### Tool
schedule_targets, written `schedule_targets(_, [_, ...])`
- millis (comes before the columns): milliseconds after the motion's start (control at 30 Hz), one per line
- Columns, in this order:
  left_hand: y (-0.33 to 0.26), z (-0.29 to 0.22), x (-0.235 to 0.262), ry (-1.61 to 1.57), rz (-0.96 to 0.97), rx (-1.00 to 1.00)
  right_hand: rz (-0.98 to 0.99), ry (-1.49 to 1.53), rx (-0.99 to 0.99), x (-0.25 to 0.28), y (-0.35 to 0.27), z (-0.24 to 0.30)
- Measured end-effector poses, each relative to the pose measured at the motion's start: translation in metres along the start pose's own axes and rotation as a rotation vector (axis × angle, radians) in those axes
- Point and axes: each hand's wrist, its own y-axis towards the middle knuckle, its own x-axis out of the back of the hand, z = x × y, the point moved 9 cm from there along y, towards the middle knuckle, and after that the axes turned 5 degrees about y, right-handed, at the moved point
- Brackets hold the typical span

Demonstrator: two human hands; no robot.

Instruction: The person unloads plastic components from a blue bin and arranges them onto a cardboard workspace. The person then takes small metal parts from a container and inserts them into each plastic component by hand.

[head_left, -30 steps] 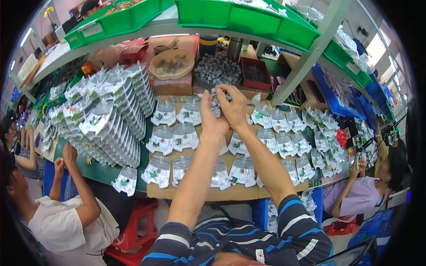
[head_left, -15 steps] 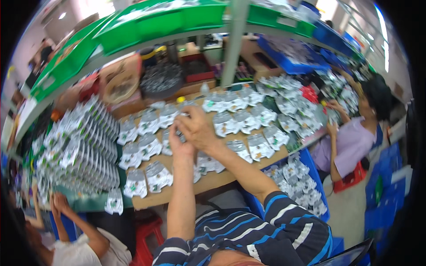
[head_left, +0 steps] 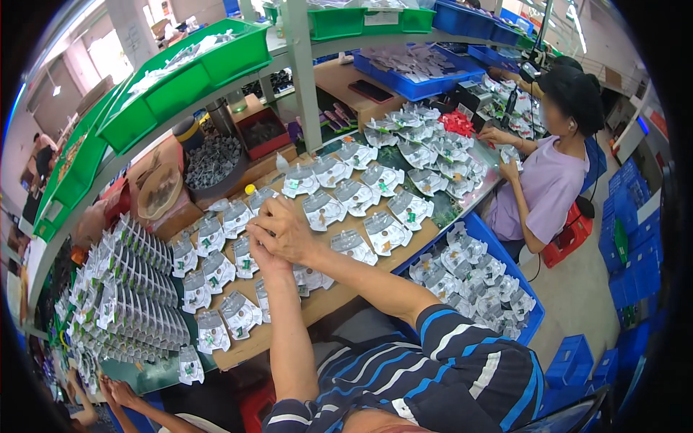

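Observation:
My hands meet over a tan board (head_left: 242, 352) bearing rows of white housings with grey translucent tops and small green parts. My right hand (head_left: 286, 229) is closed, its fingers bent over the fingertips of my left hand (head_left: 266, 261), whose fingers are also curled. Whatever lies between them is hidden. Just beyond the hands stands a small bottle with a yellow cap (head_left: 250, 190). One white housing (head_left: 323, 209) lies to the right of my right hand; another housing (head_left: 245, 257) is close to the left of my left hand.
At the left rises a tall stack of housings (head_left: 130, 303). A blue crate (head_left: 533, 317) of housings stands right of the board. Behind are a black tub of small clear parts (head_left: 214, 162), a shelf post (head_left: 302, 79) and green bins (head_left: 188, 86). A co-worker (head_left: 541, 180) sits at right.
The view has swung, so the bench appears tilted and more of the right side shows. My hands remain together above the board, fingers still curled.

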Motion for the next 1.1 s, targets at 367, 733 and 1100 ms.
schedule_targets(367, [-0.032,0.034,-0.063,-0.466,-0.106,0.342,0.067,0.348,-0.456,0.083,0.0,-0.077])
schedule_targets(733, [-0.071,0.072,-0.093,-0.461,-0.111,0.548,0.093,-0.552,-0.299,0.176,-0.002,-0.25])
schedule_targets(1100, [-0.072,0.076,-0.103,-0.483,-0.104,0.562,0.299,-0.721,-0.046,0.142,-0.012,-0.265])
